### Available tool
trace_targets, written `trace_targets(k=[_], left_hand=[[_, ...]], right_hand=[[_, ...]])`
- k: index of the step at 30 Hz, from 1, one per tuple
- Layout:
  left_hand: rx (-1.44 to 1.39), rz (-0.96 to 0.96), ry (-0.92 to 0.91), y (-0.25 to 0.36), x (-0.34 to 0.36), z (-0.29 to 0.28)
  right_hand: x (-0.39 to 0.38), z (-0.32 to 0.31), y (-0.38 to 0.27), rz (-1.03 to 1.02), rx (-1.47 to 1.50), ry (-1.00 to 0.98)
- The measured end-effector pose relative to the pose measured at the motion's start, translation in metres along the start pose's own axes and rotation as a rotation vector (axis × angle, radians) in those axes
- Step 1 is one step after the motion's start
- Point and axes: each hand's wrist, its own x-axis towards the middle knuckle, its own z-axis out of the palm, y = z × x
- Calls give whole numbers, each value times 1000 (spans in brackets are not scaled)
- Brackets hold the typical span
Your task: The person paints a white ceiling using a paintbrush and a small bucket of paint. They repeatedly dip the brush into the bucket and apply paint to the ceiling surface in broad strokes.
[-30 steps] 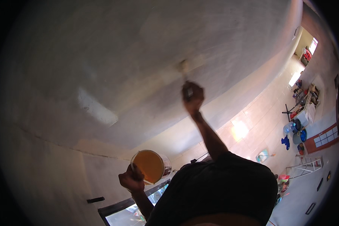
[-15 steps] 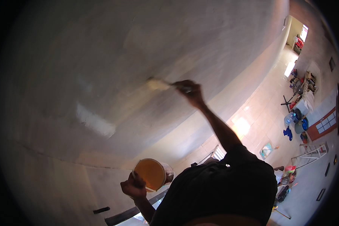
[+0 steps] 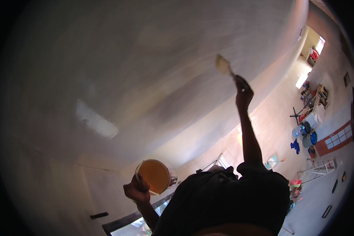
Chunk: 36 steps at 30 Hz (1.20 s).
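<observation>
My right hand [image 3: 244, 91] is raised and closed round the handle of a paintbrush [image 3: 223, 65]. The brush's pale, broad bristles point up and left against the smooth grey wall [image 3: 157, 70]; whether they touch it I cannot tell. Lower down, my left hand [image 3: 137, 189] grips the rim or handle of a bucket [image 3: 155, 177], which is tilted so that its orange-tan inside shows. A whitish patch [image 3: 96, 120] marks the wall left of the brush and above the bucket.
Pale floor tiles [image 3: 271, 106] stretch out on the right. A stepladder [image 3: 320, 168] stands there, near a reddish door [image 3: 334, 138] with panes. Farther up lie blue containers [image 3: 311, 137], a blue cloth [image 3: 295, 146] and piled goods [image 3: 312, 100]. A dark-framed window [image 3: 139, 222] is at the bottom.
My right hand has swung the paintbrush to the right and upward along the wall, with my arm now straighter. My left hand and the bucket have shifted slightly left and up in view.
</observation>
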Motion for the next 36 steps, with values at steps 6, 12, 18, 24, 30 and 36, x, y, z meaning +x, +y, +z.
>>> trace_targets(k=[6,12,18,24,30,36], left_hand=[[-33,3,18,4,-7,5],[-17,-17,-126,4,0,0],[140,28,105,5,2,8],[-20,-45,-50,7,-5,2],[34,-55,-129,11,2,2],[14,-11,-99,11,-11,24]], right_hand=[[-148,101,-114,-32,415,-610],[-249,210,-167,-277,548,-865],[-241,240,-122,-263,415,-863],[-69,99,-3,185,321,-519],[58,-13,113,-84,-140,31],[43,-20,69,-211,-243,151]])
